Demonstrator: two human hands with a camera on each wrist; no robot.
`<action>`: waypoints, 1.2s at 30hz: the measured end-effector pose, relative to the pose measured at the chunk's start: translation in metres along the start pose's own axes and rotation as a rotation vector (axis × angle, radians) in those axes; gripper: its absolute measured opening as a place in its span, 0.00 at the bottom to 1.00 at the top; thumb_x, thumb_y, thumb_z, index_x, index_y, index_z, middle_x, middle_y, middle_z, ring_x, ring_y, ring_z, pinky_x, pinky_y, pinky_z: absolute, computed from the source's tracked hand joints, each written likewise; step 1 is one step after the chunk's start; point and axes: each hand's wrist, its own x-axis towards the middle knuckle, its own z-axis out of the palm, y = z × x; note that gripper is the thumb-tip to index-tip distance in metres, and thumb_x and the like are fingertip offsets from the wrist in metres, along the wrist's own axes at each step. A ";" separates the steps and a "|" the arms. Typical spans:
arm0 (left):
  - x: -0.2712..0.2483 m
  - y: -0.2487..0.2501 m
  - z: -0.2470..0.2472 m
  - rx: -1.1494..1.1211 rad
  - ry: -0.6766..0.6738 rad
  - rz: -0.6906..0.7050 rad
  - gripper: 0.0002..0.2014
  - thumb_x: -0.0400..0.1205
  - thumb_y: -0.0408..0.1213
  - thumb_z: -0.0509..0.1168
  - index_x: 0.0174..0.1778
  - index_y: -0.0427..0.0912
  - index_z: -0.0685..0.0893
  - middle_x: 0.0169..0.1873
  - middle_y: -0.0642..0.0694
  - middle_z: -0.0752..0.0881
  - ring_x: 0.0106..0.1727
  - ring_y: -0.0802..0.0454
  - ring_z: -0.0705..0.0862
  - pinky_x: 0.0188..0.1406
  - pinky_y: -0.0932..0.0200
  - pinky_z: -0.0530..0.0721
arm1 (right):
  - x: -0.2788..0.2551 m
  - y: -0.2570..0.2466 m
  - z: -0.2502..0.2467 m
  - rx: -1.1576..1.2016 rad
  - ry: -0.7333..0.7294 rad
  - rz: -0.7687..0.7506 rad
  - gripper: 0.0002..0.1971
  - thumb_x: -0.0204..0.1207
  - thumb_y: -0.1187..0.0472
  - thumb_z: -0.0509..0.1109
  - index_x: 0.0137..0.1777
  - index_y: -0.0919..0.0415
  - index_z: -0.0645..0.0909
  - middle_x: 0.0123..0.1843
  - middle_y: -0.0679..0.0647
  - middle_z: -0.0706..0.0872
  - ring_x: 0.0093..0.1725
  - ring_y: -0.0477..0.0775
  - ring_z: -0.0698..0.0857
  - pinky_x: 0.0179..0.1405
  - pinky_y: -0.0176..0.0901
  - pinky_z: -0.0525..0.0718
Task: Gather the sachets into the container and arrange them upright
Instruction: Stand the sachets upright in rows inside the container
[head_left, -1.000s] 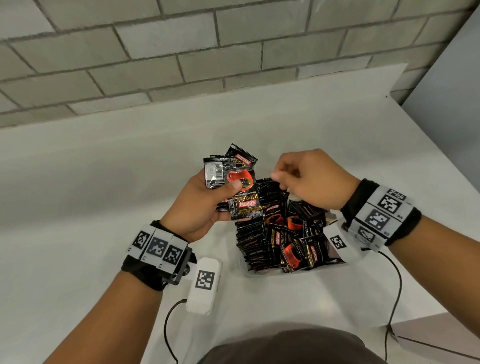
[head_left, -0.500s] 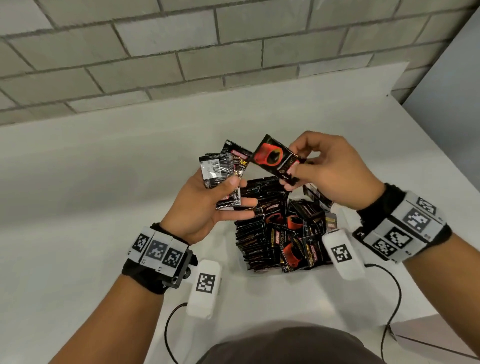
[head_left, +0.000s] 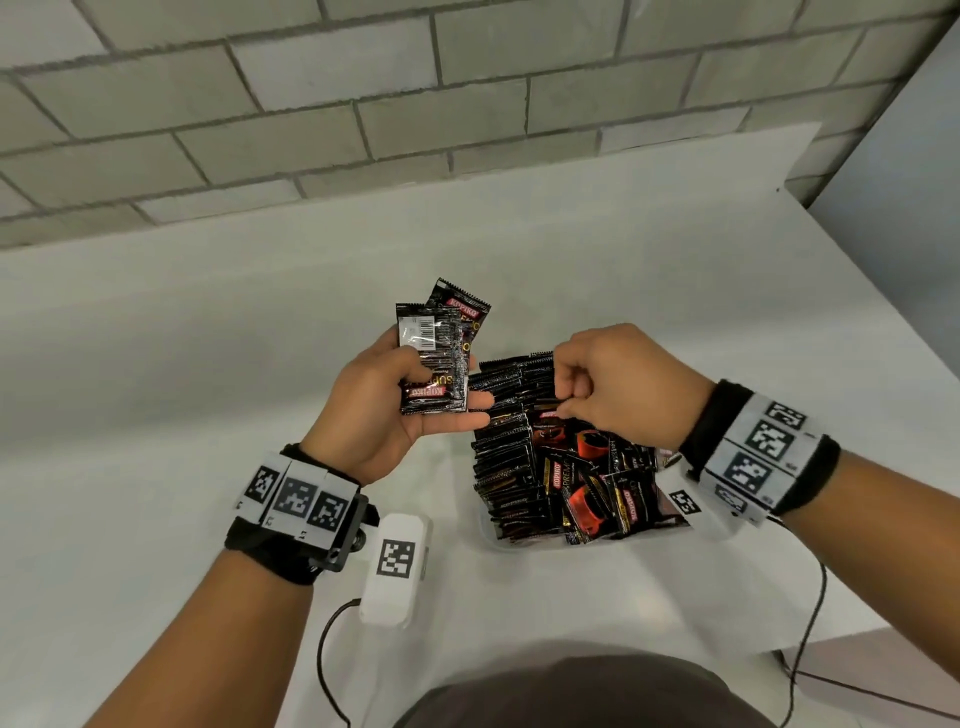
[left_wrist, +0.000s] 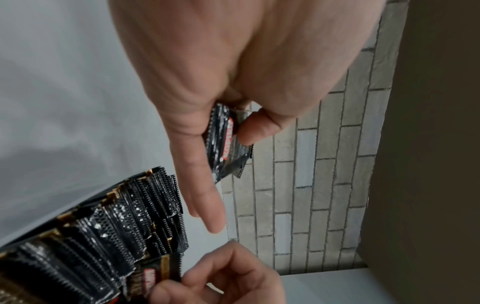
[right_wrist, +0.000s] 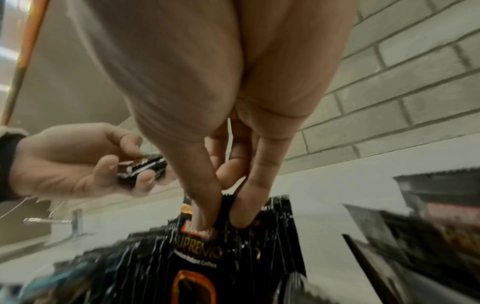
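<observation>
Black glossy sachets (head_left: 519, 431) with serrated edges stand packed upright.

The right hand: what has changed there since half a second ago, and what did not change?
The right hand carried its sachet down from beside the left hand into the container, still pinching it. The left hand keeps holding its sachets.

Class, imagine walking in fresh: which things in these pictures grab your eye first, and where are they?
First, the clear container at the table's centre, crammed with glossy black coffee sachets. Left of it, the left hand grips a small fan of sachets, while the right hand pinches one sachet among the upright rows.
</observation>
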 end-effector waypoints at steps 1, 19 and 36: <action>0.000 0.000 0.000 0.007 0.001 -0.003 0.21 0.84 0.20 0.48 0.68 0.34 0.80 0.53 0.31 0.89 0.49 0.22 0.90 0.40 0.40 0.92 | 0.002 -0.001 0.003 -0.023 -0.017 0.010 0.08 0.72 0.62 0.82 0.40 0.55 0.84 0.36 0.47 0.87 0.35 0.45 0.86 0.41 0.40 0.86; 0.000 -0.005 0.010 0.103 -0.090 0.005 0.23 0.84 0.18 0.63 0.75 0.36 0.74 0.62 0.30 0.88 0.55 0.24 0.90 0.47 0.40 0.93 | 0.002 -0.009 -0.015 0.287 0.143 0.055 0.09 0.77 0.62 0.75 0.54 0.48 0.87 0.41 0.49 0.89 0.38 0.52 0.87 0.47 0.49 0.88; -0.003 -0.007 0.027 -0.012 -0.120 0.005 0.18 0.88 0.28 0.61 0.75 0.37 0.77 0.64 0.35 0.89 0.59 0.32 0.91 0.54 0.37 0.92 | -0.009 -0.020 -0.035 0.563 0.299 0.072 0.04 0.80 0.64 0.76 0.52 0.57 0.86 0.40 0.52 0.94 0.33 0.55 0.91 0.35 0.43 0.90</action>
